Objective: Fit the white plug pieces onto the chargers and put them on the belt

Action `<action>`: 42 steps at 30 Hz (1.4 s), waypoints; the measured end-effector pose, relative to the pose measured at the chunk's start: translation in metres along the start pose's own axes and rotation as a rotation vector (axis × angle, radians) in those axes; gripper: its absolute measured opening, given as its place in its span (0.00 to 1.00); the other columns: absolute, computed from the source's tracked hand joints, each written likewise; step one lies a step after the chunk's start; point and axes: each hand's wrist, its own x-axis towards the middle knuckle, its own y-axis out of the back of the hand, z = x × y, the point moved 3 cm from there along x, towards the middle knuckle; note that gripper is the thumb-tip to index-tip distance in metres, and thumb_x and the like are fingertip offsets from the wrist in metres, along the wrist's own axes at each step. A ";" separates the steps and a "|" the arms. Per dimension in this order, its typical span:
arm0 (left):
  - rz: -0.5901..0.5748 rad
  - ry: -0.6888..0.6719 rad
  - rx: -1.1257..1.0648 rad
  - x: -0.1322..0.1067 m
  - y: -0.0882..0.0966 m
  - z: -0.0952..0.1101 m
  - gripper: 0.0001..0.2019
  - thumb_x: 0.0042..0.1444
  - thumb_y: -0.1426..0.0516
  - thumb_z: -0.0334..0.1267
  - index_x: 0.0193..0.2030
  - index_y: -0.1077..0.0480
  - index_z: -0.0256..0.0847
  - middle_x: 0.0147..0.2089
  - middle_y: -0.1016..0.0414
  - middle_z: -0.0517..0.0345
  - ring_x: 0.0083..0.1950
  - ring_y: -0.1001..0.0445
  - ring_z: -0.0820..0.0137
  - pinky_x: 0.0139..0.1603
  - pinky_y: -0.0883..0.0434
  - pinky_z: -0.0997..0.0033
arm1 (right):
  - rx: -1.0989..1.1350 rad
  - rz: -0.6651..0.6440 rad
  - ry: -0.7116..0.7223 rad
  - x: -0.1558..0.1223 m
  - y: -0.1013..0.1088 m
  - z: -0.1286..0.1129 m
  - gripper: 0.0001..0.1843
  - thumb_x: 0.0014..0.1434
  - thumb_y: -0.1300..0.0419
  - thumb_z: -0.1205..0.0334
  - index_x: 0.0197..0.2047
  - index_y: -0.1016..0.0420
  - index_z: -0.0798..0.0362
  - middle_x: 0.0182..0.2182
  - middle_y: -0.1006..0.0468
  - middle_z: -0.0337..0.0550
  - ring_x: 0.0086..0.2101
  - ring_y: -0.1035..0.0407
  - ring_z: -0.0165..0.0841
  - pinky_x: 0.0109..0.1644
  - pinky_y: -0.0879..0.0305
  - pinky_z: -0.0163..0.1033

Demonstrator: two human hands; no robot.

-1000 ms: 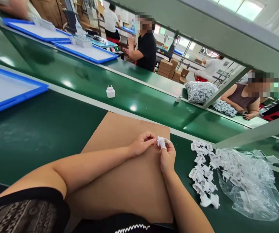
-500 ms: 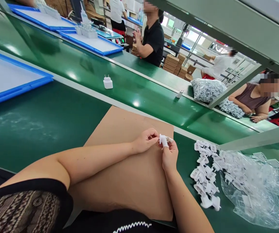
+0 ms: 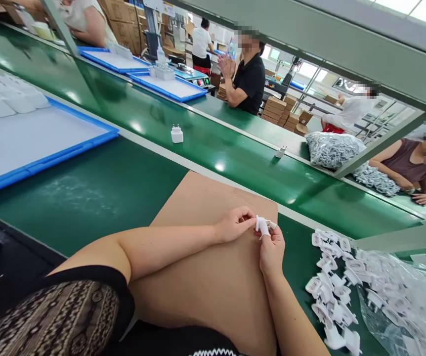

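Observation:
Over the sheet of brown cardboard (image 3: 213, 277), my two hands meet at a small white plug part (image 3: 259, 221). My right hand (image 3: 272, 252) grips it between thumb and forefinger, whose tips look wrapped in white covers. From the other side, my left hand (image 3: 237, 223) has its fingertips pinched against the part's edge. The fingers hide much of the part. To the right of my right hand lies a loose pile of white plug parts (image 3: 329, 287), some with pins showing. More of them sit in and under a clear plastic bag (image 3: 405, 296).
White two-pin chargers (image 3: 177, 134) (image 3: 280, 152) stand on the green conveyor belt (image 3: 139, 123) ahead. A blue-rimmed tray (image 3: 87, 160) with white chargers is at left. A metal post (image 3: 387, 141) slants down at right. Co-workers (image 3: 252, 74) sit across the belt.
The whole view has shifted, so everything appears further right and lower; more of the left tray shows. Both hands keep nearly the same hold on the plug part.

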 end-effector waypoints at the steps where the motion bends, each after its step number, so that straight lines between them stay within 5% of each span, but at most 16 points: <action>1: 0.000 -0.008 0.000 0.000 0.000 0.000 0.10 0.62 0.42 0.43 0.35 0.29 0.40 0.33 0.28 0.60 0.32 0.34 0.72 0.35 0.34 0.71 | 0.005 -0.002 0.008 0.000 0.000 0.000 0.14 0.54 0.32 0.54 0.41 0.23 0.52 0.34 0.20 0.41 0.32 0.31 0.33 0.39 0.35 0.39; 11: 0.023 0.012 -0.037 0.003 -0.003 -0.006 0.10 0.61 0.42 0.45 0.36 0.32 0.41 0.33 0.30 0.60 0.34 0.30 0.71 0.37 0.33 0.70 | 0.091 0.097 -0.025 0.006 0.010 0.010 0.19 0.50 0.32 0.56 0.45 0.24 0.52 0.36 0.20 0.41 0.35 0.28 0.34 0.44 0.31 0.41; 21: -0.021 0.034 -0.057 0.004 -0.005 -0.011 0.12 0.60 0.39 0.47 0.36 0.31 0.39 0.32 0.29 0.61 0.32 0.34 0.73 0.36 0.35 0.71 | -0.049 -0.026 -0.044 0.003 0.003 0.003 0.23 0.51 0.30 0.50 0.47 0.23 0.53 0.35 0.20 0.41 0.34 0.31 0.34 0.39 0.35 0.39; 29: -0.034 0.024 -0.061 0.005 -0.006 -0.011 0.09 0.61 0.40 0.42 0.36 0.31 0.39 0.33 0.29 0.61 0.33 0.34 0.72 0.37 0.35 0.71 | -0.026 -0.042 -0.023 0.005 0.005 0.006 0.20 0.52 0.31 0.53 0.47 0.22 0.52 0.41 0.18 0.43 0.41 0.26 0.37 0.50 0.32 0.43; 36: -0.002 0.029 -0.074 0.010 -0.008 -0.016 0.05 0.63 0.42 0.35 0.35 0.31 0.38 0.30 0.30 0.62 0.32 0.33 0.73 0.36 0.34 0.72 | -0.017 0.007 -0.024 0.009 0.009 0.011 0.20 0.50 0.32 0.56 0.47 0.23 0.51 0.41 0.19 0.41 0.41 0.26 0.35 0.50 0.33 0.41; 42: -0.007 0.038 -0.134 0.010 -0.008 -0.016 0.08 0.61 0.38 0.40 0.39 0.30 0.38 0.35 0.26 0.59 0.35 0.29 0.72 0.38 0.31 0.72 | -0.132 -0.028 -0.055 0.010 0.012 0.011 0.23 0.51 0.31 0.53 0.50 0.23 0.50 0.44 0.18 0.44 0.44 0.26 0.38 0.51 0.34 0.43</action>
